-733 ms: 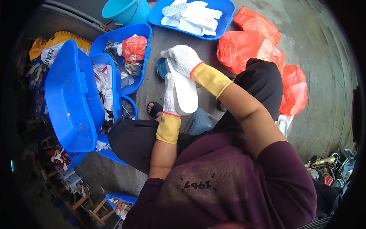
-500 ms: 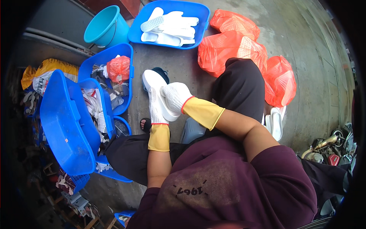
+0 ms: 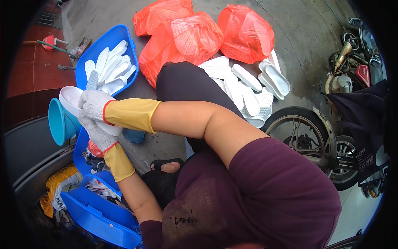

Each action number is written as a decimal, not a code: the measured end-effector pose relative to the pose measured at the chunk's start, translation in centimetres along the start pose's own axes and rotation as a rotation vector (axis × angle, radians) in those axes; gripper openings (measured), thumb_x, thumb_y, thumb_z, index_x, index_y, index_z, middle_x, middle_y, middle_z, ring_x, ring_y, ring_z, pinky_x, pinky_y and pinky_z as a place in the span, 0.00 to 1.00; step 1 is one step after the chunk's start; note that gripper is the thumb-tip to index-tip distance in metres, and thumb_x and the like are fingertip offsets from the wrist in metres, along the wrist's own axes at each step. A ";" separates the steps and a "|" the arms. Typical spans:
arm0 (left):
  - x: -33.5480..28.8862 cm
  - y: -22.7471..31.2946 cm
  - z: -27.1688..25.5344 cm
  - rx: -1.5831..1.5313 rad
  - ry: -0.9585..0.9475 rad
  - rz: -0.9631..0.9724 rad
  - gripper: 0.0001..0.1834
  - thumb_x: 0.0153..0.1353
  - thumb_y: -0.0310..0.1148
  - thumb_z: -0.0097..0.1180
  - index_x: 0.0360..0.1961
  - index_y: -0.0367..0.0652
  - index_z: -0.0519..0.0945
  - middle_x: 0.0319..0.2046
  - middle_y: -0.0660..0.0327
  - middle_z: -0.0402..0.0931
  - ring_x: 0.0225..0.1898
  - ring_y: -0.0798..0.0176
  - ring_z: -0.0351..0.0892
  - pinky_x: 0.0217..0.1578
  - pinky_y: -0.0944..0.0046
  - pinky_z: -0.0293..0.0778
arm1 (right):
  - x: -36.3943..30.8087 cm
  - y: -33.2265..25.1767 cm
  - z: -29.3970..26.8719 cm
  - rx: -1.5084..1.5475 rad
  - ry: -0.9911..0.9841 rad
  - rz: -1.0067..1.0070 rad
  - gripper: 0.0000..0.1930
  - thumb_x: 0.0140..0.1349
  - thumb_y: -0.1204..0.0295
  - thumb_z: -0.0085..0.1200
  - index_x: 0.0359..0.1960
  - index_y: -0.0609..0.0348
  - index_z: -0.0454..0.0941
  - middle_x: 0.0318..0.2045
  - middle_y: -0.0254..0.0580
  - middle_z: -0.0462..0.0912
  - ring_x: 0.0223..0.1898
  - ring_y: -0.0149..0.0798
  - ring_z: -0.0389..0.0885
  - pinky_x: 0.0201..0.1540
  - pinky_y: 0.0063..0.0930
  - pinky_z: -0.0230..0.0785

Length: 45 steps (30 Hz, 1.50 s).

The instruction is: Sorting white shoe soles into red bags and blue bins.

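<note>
My left hand (image 3: 98,135), in a white knit glove with a yellow cuff, grips a white shoe sole (image 3: 69,96) from below, out to the left of my body. The sole is tilted, its hollow side partly showing. Closed over the sole's middle is my right hand (image 3: 94,104), gloved the same way and touching it; whatever its fingers hold is hidden. Just behind the hands stands a blue tub (image 3: 129,53) with several white soles (image 3: 111,66) piled in it.
Red plastic bags (image 3: 186,37) full of soles lie ahead, with loose white soles (image 3: 240,89) beyond my right knee. A motorcycle wheel (image 3: 298,128) stands at right. A teal bucket (image 3: 60,122) and more blue tubs (image 3: 99,222) are at left.
Both hands and the sole have shifted to the left in the picture as the view turned. The sole stays gripped, and the loose soles and motorcycle wheel now show at right.
</note>
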State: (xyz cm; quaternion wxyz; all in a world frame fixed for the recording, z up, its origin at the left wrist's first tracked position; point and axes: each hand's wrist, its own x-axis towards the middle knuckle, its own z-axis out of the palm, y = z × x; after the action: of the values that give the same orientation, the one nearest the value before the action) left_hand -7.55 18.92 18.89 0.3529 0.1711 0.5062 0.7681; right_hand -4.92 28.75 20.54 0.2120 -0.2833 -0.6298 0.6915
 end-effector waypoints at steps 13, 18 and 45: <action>23.4 1.1 -0.4 1.595 0.148 0.443 0.47 0.68 0.60 0.58 0.78 0.41 0.61 0.76 0.47 0.61 0.74 0.45 0.65 0.72 0.52 0.60 | 0.1 14.2 -31.5 -0.502 0.581 -0.204 0.17 0.68 0.69 0.51 0.52 0.62 0.85 0.43 0.60 0.87 0.48 0.58 0.86 0.52 0.41 0.77; 23.8 -2.5 0.2 1.463 0.221 0.284 0.44 0.70 0.58 0.57 0.77 0.40 0.62 0.74 0.47 0.65 0.73 0.45 0.66 0.70 0.52 0.62 | -14.2 29.6 -42.2 -1.111 0.354 0.857 0.22 0.65 0.73 0.54 0.61 0.54 0.77 0.49 0.59 0.86 0.55 0.57 0.85 0.56 0.50 0.78; -3.0 -1.3 7.0 0.454 -0.018 0.224 0.30 0.79 0.42 0.52 0.74 0.37 0.66 0.67 0.52 0.71 0.63 0.60 0.75 0.62 0.58 0.75 | -5.9 -1.0 -40.2 -1.273 -0.031 -0.714 0.29 0.51 0.87 0.57 0.57 0.53 0.83 0.46 0.53 0.87 0.49 0.56 0.84 0.53 0.45 0.76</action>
State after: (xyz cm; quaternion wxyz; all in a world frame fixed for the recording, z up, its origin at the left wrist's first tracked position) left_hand -0.68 21.71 21.01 0.2227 0.3079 0.6403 0.6676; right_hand 25.87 55.21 20.40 0.2099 -0.1192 -0.9668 0.0837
